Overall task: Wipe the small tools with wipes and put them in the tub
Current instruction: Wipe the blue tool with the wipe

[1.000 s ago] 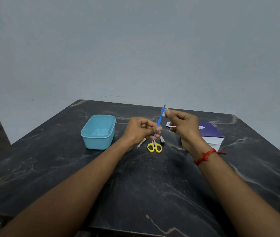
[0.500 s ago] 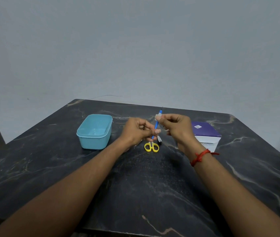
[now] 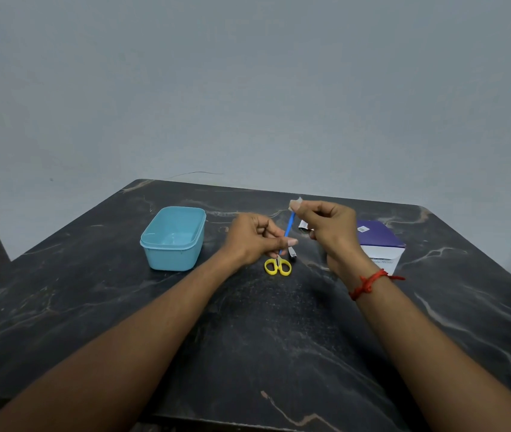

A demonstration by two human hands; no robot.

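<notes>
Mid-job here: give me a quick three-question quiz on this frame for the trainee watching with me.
1. True or false: the blue tub already holds a tool.
2. Which hand pinches the wipe at the top end of the blue tool? A) left hand B) right hand
3. Fill in: the yellow scissors lie on the ____, below the hands.

Key
1. False; its visible inside looks empty.
2. B; the left hand grips the tool's lower end.
3. Table.
</notes>
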